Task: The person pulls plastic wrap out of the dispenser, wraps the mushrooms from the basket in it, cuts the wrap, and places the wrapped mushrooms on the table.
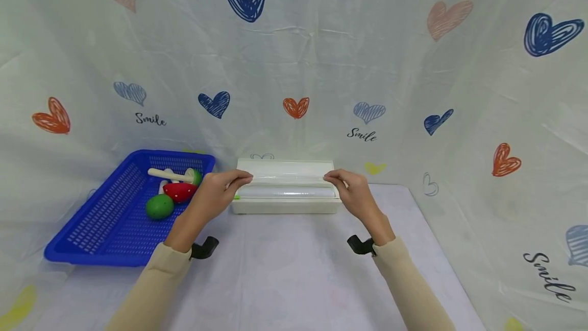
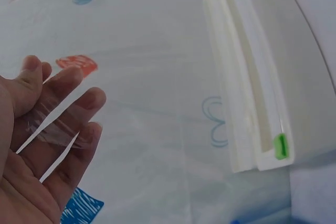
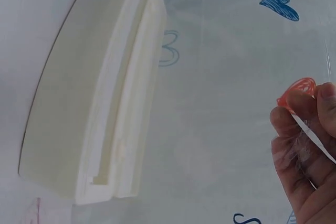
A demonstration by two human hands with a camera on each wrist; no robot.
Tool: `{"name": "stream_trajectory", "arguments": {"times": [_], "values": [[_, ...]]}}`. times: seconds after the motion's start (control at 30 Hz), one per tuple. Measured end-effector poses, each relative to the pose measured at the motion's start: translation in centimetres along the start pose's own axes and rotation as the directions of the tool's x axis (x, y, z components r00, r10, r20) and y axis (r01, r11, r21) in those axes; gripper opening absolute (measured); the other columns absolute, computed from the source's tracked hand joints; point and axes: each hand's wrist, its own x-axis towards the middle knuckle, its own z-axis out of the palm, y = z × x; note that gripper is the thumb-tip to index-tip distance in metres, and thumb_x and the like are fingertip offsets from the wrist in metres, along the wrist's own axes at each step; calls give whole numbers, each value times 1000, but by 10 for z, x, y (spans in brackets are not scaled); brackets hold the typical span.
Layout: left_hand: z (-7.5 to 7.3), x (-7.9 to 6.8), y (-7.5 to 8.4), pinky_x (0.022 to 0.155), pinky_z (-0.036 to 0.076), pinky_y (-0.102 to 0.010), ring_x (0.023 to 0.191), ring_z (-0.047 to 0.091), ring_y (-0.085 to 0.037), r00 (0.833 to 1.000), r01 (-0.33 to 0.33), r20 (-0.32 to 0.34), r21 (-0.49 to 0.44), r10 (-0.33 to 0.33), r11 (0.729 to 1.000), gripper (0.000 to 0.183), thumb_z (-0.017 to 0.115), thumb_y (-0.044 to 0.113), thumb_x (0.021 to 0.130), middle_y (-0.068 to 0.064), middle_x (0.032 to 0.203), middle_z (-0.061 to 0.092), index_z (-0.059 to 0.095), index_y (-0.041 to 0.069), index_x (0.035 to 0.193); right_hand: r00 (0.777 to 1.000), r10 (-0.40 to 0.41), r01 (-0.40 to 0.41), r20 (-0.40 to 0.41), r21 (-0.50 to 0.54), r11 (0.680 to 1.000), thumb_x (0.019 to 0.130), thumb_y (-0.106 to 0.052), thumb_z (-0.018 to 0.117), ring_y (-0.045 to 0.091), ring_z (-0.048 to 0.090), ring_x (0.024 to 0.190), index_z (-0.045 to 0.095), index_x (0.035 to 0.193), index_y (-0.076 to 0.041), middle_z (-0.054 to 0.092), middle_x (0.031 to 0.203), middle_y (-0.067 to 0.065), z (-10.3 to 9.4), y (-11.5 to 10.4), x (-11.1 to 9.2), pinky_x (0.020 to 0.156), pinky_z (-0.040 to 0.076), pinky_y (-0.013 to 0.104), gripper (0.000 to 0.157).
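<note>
A cream cling film dispenser stands on the table with its lid raised; a film roll shows inside. At the dispenser's left end, my left hand pinches one corner of the clear cling film between thumb and index finger. My right hand pinches the opposite corner the same way. The film stretches between both hands, above the dispenser in the head view. Its wrinkled edge lies over the left fingers in the left wrist view. A green slider sits at one end of the dispenser.
Left of the dispenser stands a blue mesh basket. In it lie a green round toy, a red toy with white spots and pale-stemmed pieces. A heart-printed curtain hangs behind the white table.
</note>
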Motion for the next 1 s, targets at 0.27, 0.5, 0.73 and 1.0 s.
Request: {"name": "stream_trajectory", "arguments": {"times": [0.27, 0.5, 0.73, 1.0], "values": [[4, -28, 2, 72, 61, -27, 78, 72, -14, 995, -92, 24, -33, 93, 995, 15, 77, 1, 88, -4, 94, 79, 77, 7, 102, 999, -11, 11, 31, 16, 1000, 85, 7, 77, 17, 71, 75, 76, 98, -4, 79, 90, 7, -5, -10, -30, 67, 51, 19, 16], [9, -51, 1, 69, 52, -12, 73, 66, -10, 960, -279, -74, -129, 271, 952, 28, 87, -11, 69, 2, 85, 72, 79, 8, 88, 997, -15, 11, 74, 47, 999, 85, 7, 77, 17, 74, 78, 76, 99, -4, 79, 92, 5, -5, -19, -54, 72, 54, 15, 17], [18, -78, 0, 63, 50, -11, 70, 61, -4, 971, -221, 48, -188, 234, 957, 27, 88, -5, 72, 5, 83, 70, 81, 10, 93, 994, 12, -26, 108, 133, 991, 83, 7, 78, 14, 72, 78, 74, 95, -8, 78, 91, 5, 3, -18, -87, 66, 51, 14, 20], [32, -107, -4, 70, 56, -24, 80, 59, -4, 972, -79, 205, -177, 116, 981, 23, 91, 0, 70, 14, 80, 66, 78, 16, 79, 986, 54, -72, 160, 111, 991, 81, -7, 85, 15, 62, 91, 78, 84, -15, 66, 95, -3, 20, -19, -126, 75, 53, 23, 12]]}}
